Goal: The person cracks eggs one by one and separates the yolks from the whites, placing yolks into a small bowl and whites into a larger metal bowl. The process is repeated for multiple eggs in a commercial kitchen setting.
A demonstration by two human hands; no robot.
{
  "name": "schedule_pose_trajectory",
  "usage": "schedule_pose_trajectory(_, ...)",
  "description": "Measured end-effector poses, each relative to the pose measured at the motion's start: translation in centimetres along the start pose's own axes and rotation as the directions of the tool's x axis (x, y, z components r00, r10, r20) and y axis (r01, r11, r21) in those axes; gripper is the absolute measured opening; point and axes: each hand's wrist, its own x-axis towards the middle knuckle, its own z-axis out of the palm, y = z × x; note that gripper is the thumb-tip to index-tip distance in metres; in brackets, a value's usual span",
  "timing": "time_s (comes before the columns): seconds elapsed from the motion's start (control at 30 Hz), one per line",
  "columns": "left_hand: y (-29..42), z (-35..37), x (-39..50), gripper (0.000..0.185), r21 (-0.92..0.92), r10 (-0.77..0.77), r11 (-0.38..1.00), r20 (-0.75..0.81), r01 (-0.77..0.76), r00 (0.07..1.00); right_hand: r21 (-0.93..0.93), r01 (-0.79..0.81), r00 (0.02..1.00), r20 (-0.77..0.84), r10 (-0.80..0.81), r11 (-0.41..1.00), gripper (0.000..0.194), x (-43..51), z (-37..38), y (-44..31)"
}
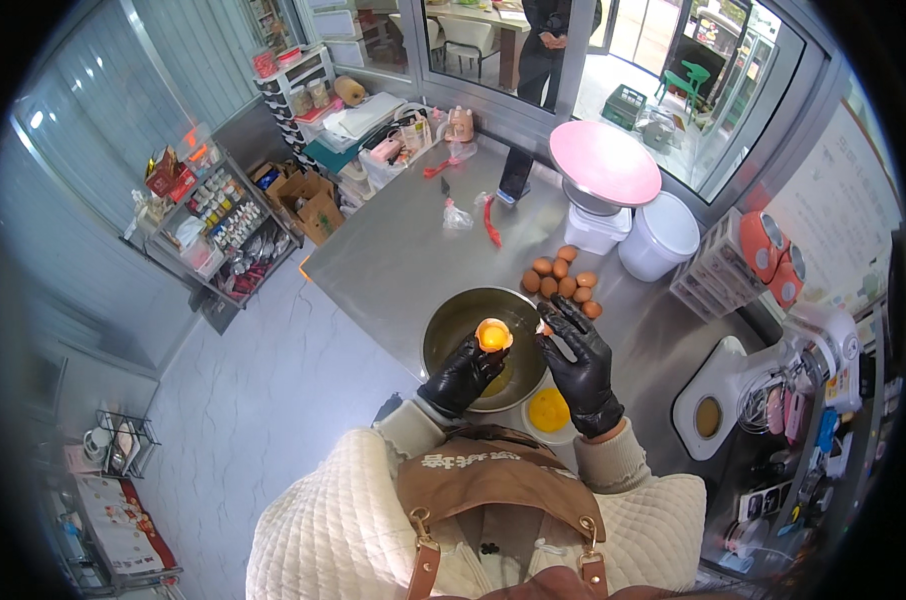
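My left hand (456, 381), in a black glove, grips an eggshell half (483, 346) with a whole yolk (494, 337) in it. It is above a deep metal mixing bowl (441, 322), where some clear, yellowish liquid (495, 385) shows at the bottom. At the bowl's right rim, my black-gloved right hand (584, 367) pinches another piece of eggshell (544, 328) between thumb and fingers. Below that hand, close to my apron, stands a small bowl (565, 438) of yellow yolks (549, 409). Several brown eggs (549, 287) lie loose on the steel table beyond my right hand.
A scale with a pink pan (605, 163) stands behind the eggs, beside a white bucket (658, 237). A phone on a stand (514, 176) and a red-tied bag (490, 221) are farther back. To the right is a white stand mixer (723, 390). Someone (546, 45) stands behind the glass.
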Motion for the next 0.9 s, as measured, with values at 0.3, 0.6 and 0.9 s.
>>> schedule_pose_trajectory(0.3, 2.6, -0.7, -0.5, 0.049, 0.09, -0.017, 0.996, -0.094, 0.025, 0.995, 0.178, -0.175, 0.971, 0.192, 0.14, 0.968, 0.043, -0.6, 1.1, 2.5)
schedule_pose_trajectory(0.6, 5.1, 1.3, -0.2, 0.046, 0.377, -0.01, 0.923, -0.176, 0.077, 0.984, 0.339, -0.104, 0.969, 0.246, 0.018, 0.935, 0.044, 0.1, 1.8, 0.7)
schedule_pose_trajectory(0.9, 6.3, 3.4, -0.3, 0.045, 0.424, -0.056, 0.895, -0.207, 0.141, 0.977, 0.328, -0.132, 0.973, 0.224, 0.058, 0.935, 0.046, -0.4, 2.8, 1.1)
